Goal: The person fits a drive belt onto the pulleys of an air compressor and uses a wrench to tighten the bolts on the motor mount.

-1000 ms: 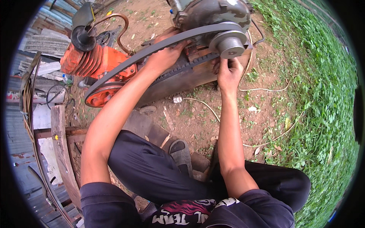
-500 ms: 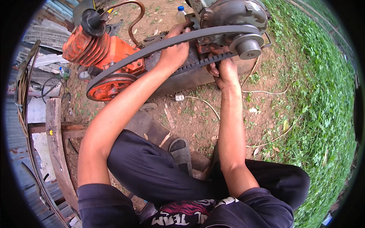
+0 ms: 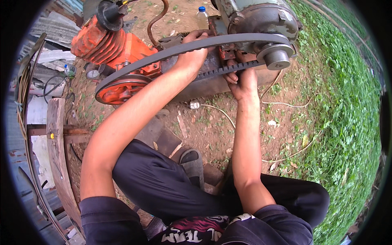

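A black ribbed drive belt (image 3: pixel 171 50) loops from the orange compressor pulley (image 3: pixel 122 90) on the left to the grey metal motor pulley (image 3: pixel 277 57) on the right. My left hand (image 3: pixel 192 57) reaches up behind the upper run of the belt, its bent fingers at the bracket beside the grey motor (image 3: pixel 261 20); the belt covers part of it. Below the motor, my right hand (image 3: pixel 246 83) is closed with curled fingers by the lower run of the belt. Whatever either hand grips is hidden behind the belt and motor base.
The orange finned compressor head (image 3: pixel 98 45) sits at the left end of the tank (image 3: pixel 212 90). A plug (image 3: pixel 194 105) with a pale cable lies on the dirt. A capped bottle (image 3: pixel 202 17) stands behind the machine. Wooden planks (image 3: pixel 59 143) border the left; grass (image 3: pixel 347 122) grows on the right.
The machine sits slightly further right in the view, as the view has shifted a little. Both hands remain at the motor mount, with only slight finger movement.
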The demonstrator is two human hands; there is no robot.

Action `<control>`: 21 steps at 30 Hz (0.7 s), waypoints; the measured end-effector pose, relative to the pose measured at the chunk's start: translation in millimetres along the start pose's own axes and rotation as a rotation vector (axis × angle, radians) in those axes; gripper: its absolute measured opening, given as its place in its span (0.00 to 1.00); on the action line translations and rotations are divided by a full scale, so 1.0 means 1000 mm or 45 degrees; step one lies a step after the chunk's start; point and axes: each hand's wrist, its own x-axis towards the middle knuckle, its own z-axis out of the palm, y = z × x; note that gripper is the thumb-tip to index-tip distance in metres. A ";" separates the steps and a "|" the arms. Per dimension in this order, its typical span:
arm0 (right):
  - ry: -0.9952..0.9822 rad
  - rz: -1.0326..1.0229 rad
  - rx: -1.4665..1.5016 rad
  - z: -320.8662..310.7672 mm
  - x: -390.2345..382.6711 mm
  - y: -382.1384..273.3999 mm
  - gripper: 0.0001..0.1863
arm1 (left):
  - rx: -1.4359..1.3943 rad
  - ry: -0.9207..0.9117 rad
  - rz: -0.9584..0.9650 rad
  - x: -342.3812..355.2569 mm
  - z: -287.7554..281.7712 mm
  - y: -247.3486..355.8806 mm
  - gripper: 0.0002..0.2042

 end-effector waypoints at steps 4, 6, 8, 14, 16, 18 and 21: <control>-0.001 0.048 -0.042 -0.006 0.006 -0.006 0.09 | -0.192 0.006 -0.074 -0.005 0.003 0.006 0.16; -0.022 0.074 -0.054 -0.012 0.009 -0.011 0.07 | -0.239 0.007 -0.094 -0.008 0.006 0.007 0.16; -0.032 0.111 -0.057 -0.011 0.012 -0.012 0.08 | -0.239 0.018 -0.093 -0.008 0.007 0.006 0.17; 0.105 0.051 -0.264 0.005 0.006 -0.016 0.10 | 0.246 -0.127 0.126 -0.005 0.005 0.004 0.17; 0.109 0.052 -0.273 -0.001 0.007 -0.021 0.10 | 0.911 -0.270 0.458 -0.004 0.001 0.007 0.18; 0.065 0.033 -0.274 0.003 0.007 -0.013 0.08 | 0.849 -0.099 0.492 -0.013 0.001 -0.002 0.16; 0.083 0.000 -0.259 0.007 0.005 -0.010 0.07 | 0.863 -0.097 0.580 -0.008 -0.004 -0.009 0.14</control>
